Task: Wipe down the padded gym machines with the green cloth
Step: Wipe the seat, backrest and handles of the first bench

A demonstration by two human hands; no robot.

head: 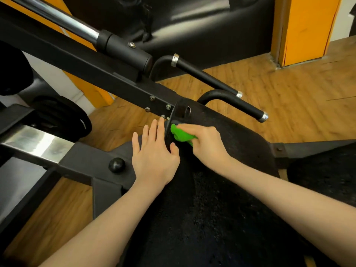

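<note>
A worn black padded seat [221, 189] of a gym machine fills the middle and lower part of the head view. My right hand [206, 143] grips a bunched green cloth [181, 134] and presses it onto the pad near its far left edge. My left hand [155, 151] lies flat with straight fingers on the pad's left side edge, thumb on top of the pad, right beside the cloth. Most of the cloth is hidden under my right fingers.
A black steel frame beam [92, 62] with bolts runs diagonally above the hands, topped by a chrome bar [63, 20]. Two black handles [208, 78] [237, 102] stick out to the right. A black knob [116, 165] sits at left. Weight plates [63, 116] lie far left. Wooden floor surrounds.
</note>
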